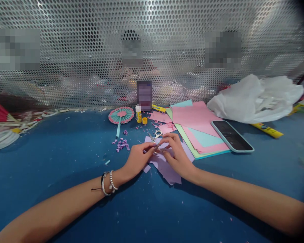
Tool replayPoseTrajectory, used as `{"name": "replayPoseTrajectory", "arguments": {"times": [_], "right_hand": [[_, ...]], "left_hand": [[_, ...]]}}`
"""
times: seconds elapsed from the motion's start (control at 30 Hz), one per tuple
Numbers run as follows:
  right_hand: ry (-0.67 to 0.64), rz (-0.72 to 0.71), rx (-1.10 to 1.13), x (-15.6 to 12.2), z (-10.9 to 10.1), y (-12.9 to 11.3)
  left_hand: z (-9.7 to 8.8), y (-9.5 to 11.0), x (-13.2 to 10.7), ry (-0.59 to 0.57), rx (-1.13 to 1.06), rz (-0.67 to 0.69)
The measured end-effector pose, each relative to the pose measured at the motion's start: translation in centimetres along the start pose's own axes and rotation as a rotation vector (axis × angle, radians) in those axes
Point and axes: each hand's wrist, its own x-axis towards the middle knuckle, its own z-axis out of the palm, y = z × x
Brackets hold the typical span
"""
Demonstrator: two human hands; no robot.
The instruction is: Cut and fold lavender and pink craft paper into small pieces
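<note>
Fingertips of my left hand [140, 158] are pinched together over purple paper [168, 169]; a tiny purplish paper scrap seems to show at the tips. Close beside it, my right hand [176, 153] has thumb and fingers curled inward, almost touching the left fingertips. What lies between the right fingers is too small to make out. Just beyond the hands, scissors [157, 134] with white handles rest partly on the purple paper. A heap of small crumpled purple paper bits [122, 144] lies to the left of my hands.
A pink and blue paper fan [121, 115], an uncapped glue stick [138, 114] and its yellow cap [144, 120] stand farther back. Rightward are stacked coloured sheets [189, 116], a phone [232, 136], a yellow packet [267, 130] and a white plastic bag [255, 98]. A perforated metal panel [91, 67] closes the back.
</note>
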Motion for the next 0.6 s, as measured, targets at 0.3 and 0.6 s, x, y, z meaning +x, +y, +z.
{"name": "replayPoseTrajectory", "arguments": {"times": [0.3, 0.6], "right_hand": [[-0.028, 0.022, 0.038, 0.13, 0.10, 0.18], [-0.048, 0.037, 0.078, 0.14, 0.03, -0.02]], "left_hand": [[0.16, -0.36, -0.10, -0.006, -0.031, 0.026], [0.14, -0.47, -0.01, -0.008, 0.016, 0.014]]}}
